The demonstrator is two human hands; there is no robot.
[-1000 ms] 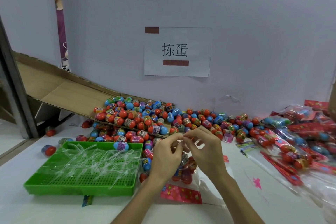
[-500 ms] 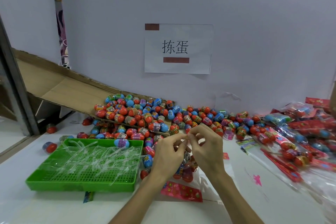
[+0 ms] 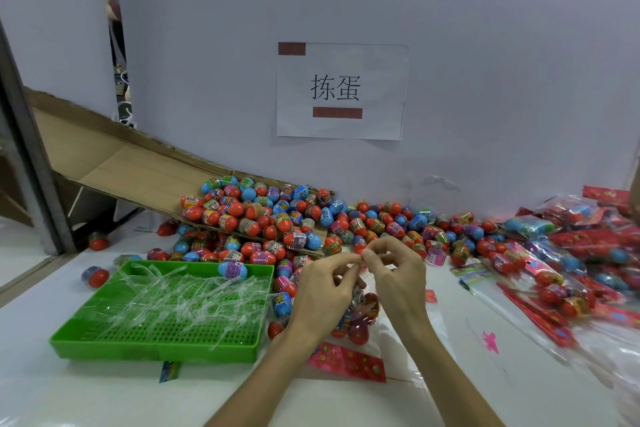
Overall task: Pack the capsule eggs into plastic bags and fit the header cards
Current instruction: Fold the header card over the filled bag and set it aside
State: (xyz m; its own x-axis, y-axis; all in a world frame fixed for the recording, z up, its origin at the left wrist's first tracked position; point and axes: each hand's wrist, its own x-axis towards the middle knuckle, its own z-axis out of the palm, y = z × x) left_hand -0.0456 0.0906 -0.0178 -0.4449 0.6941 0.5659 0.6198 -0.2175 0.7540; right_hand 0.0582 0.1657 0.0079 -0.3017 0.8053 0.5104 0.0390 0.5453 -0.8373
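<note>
A clear plastic bag (image 3: 360, 317) with several capsule eggs inside hangs just above the white table in front of me. My left hand (image 3: 323, 291) and my right hand (image 3: 398, 274) pinch its top edge together, fingertips meeting above the bag. A red flowered header card (image 3: 346, 360) lies flat on the table under the bag. A big heap of loose red, blue and pink capsule eggs (image 3: 284, 218) spreads behind my hands.
A green perforated tray (image 3: 156, 347) holding clear plastic strips and one blue egg sits at left. A cardboard chute (image 3: 131, 163) slopes down to the eggs. Filled bags with red cards (image 3: 571, 253) pile up at right. A paper sign (image 3: 341, 90) hangs on the wall.
My hands stay at the bag's top; the fingers have shifted slightly along the edge. The view has tilted a little, nothing else moved.
</note>
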